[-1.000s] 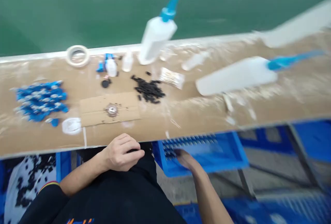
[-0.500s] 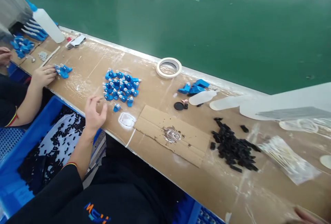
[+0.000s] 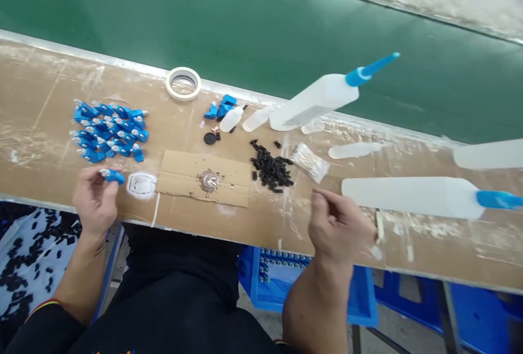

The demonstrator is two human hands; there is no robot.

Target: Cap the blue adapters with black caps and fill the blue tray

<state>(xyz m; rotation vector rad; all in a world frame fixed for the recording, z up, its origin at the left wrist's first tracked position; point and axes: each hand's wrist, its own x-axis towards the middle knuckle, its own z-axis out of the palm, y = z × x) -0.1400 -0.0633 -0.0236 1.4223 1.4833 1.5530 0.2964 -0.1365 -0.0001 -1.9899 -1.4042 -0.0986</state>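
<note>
Tabletop, brown; bottle, translucent white, blue nozzle; tape roll, cream; round cap, seemingly black

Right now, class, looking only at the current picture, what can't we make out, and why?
- Head view: whether the right hand pinches anything; its curled fingers hide this.
- Head view: the far-right bottle's other end; the picture's edge cuts it off.
- Head view: the black pieces' exact number; too small and heaped.

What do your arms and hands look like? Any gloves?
No gloves: my left hand and right hand are bare. My short left sleeve is black with a red and yellow edge. There's a small dark marking near that wrist.
</note>
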